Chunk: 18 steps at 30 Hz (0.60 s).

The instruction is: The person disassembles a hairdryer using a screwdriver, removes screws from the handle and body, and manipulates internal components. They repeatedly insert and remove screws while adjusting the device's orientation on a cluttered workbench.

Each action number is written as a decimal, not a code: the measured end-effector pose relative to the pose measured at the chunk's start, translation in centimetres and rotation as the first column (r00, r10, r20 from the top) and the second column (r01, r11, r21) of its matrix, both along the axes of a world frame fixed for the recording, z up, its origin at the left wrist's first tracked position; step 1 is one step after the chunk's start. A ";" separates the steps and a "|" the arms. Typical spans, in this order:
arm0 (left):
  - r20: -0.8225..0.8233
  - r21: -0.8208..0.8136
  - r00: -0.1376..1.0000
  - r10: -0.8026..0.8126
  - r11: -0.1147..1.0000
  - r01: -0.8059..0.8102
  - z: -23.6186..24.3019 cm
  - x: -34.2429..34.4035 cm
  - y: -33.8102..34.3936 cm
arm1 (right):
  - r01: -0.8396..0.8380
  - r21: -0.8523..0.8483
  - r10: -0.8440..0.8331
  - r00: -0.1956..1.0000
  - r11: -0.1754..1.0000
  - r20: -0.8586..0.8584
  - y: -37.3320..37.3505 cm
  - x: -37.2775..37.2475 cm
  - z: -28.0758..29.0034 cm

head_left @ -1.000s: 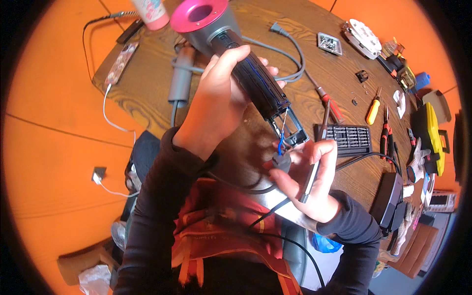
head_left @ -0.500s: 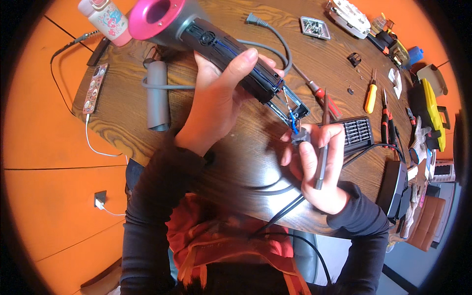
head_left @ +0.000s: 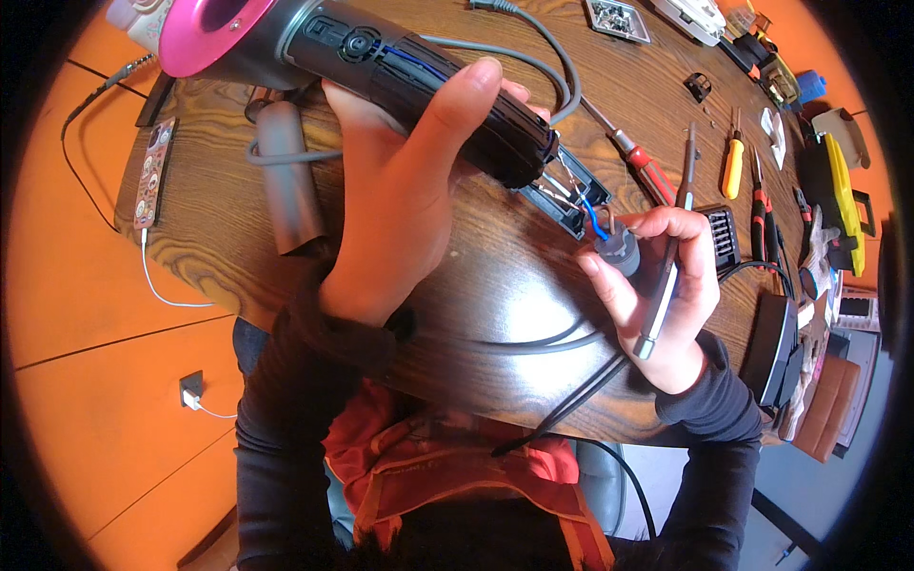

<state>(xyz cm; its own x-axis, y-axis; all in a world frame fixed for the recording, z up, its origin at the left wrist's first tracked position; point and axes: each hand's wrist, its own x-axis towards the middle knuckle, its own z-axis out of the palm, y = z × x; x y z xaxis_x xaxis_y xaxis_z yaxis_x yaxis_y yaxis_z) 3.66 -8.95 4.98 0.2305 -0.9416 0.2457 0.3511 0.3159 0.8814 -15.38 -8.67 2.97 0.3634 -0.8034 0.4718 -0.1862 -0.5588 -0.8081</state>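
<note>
dryer (head_left: 357, 67) is held up over the table (head_left: 486, 262), tilted, pink ring (head_left: 211, 33) to the person's upper left, open end of the handle toward the right hand.

left hand (head_left: 405, 181): wrapped round the bare black core (head_left: 419, 95) of the handle, thumb along its top. right hand (head_left: 676, 285): thumb and forefinger pinched on the grey cap (head_left: 619, 252); a driver (head_left: 671, 257) lies across the same hand, not on any screw that i can see. the cap hangs clear of the frame (head_left: 590, 176) at the core's end, joined by a blue wire (head_left: 596, 221) and others too fine to tell apart.

step in hand, as i judge it: working the cap and its leads at the open end. to do it well, let the left hand bear all the weight and hold the core steady; move only the cap, in small turns. leave slack in the blue wire: a tug would load its joints. grip the cap by its rim, clear of where the leads enter.

risk, in my view: the driver's shank could snag the leads. better to lay it down beside the bit case (head_left: 721, 236), freeing those fingers.
</note>
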 end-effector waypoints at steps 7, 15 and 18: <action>-0.058 -0.055 0.997 -0.054 0.997 0.051 0.1 0.1 0.1 | -0.174 0.579 0.018 0.964 0.797 0.265 0.9 0.3 1.8; -0.005 -0.063 0.998 -0.059 0.996 0.059 0.3 0.5 -0.2 | -0.407 0.765 0.087 0.902 0.499 0.423 -0.6 -0.6 2.9; -0.210 -0.034 0.969 -0.127 0.992 0.123 0.4 0.1 0.4 | -0.355 0.769 0.079 0.925 0.532 0.372 -0.3 -0.5 3.1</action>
